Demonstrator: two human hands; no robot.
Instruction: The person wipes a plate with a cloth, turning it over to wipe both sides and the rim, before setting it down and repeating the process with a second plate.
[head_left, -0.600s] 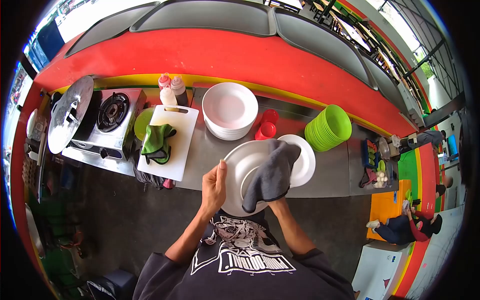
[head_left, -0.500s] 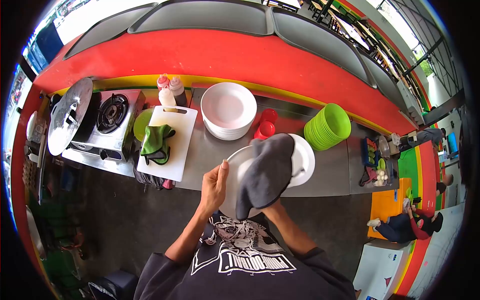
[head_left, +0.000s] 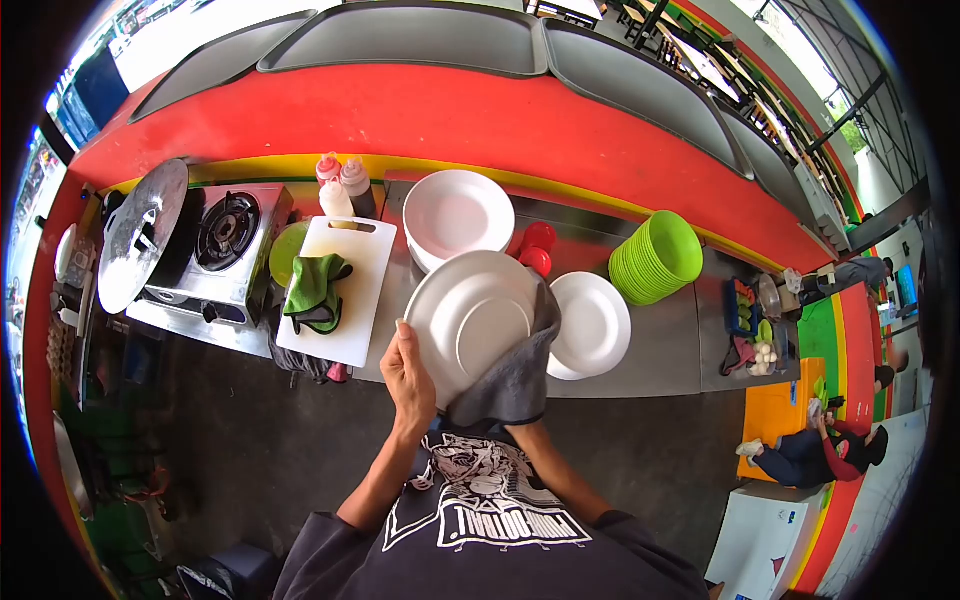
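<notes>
A white plate is held up over the counter's front edge, the ring of its underside facing me. My left hand grips its left rim, thumb up along the edge. A dark grey cloth wraps the plate's lower right rim. Under that cloth is my right hand, its fingers covered and only the wrist side showing. To the right, another white plate lies face up on the counter. Behind the held plate stands a stack of white plates.
Red cups and stacked green bowls stand at the back. Leftward are a white cutting board with a green cloth, squeeze bottles and a gas stove. A person sits far right.
The plate has risen and turned so its underside shows. The grey cloth has slid from across it to its lower right rim, with my right hand lower.
</notes>
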